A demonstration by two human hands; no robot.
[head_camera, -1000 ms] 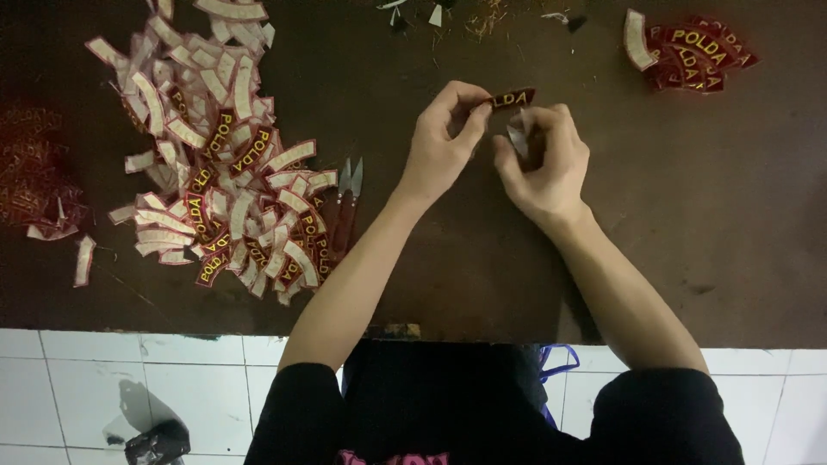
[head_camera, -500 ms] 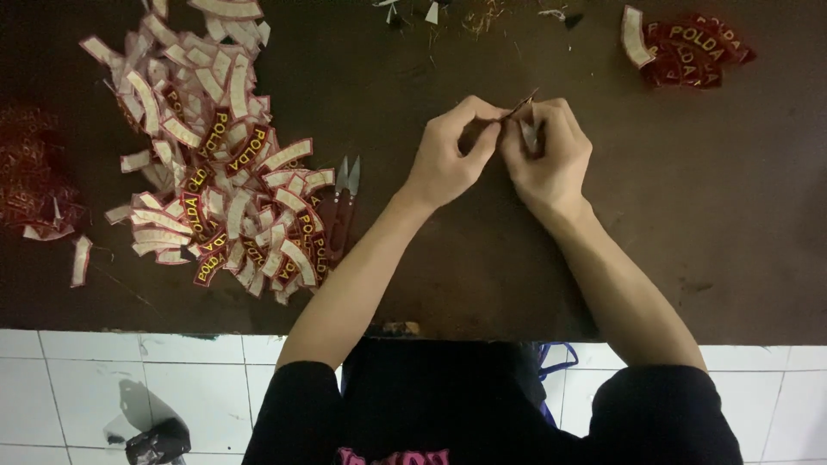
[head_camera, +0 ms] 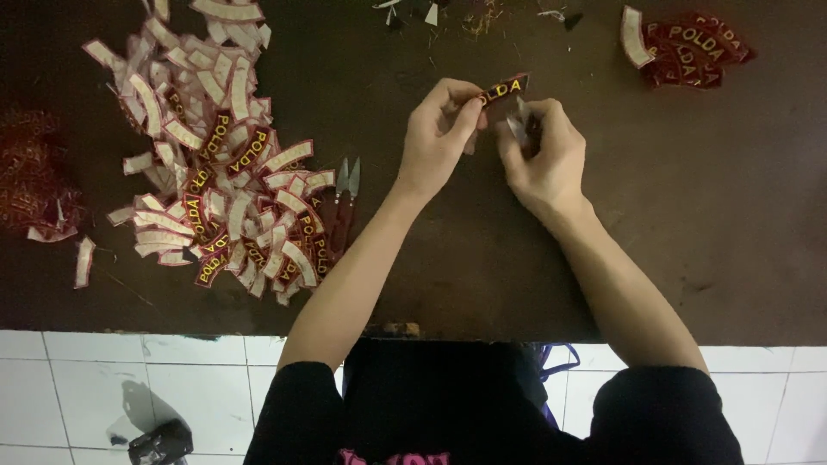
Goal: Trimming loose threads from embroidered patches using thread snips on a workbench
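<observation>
My left hand [head_camera: 438, 138] pinches one end of a small curved dark-red patch [head_camera: 505, 88] with yellow lettering, held just above the dark table [head_camera: 482, 258]. My right hand [head_camera: 543, 155] is closed around a small metal thread snipper [head_camera: 519, 127], its tips close under the patch. The two hands almost touch at the middle of the table.
A big heap of the same patches [head_camera: 215, 164], many face down and white, lies at the left. A second snipper [head_camera: 347, 181] rests at its right edge. A small stack of patches [head_camera: 689, 47] sits far right. Red thread scraps [head_camera: 34, 176] lie far left. White floor tiles show below.
The patch was turned edge-on between both hands half a second ago; now it shows its lettered face again, held by my left hand, with my right hand slightly lower.
</observation>
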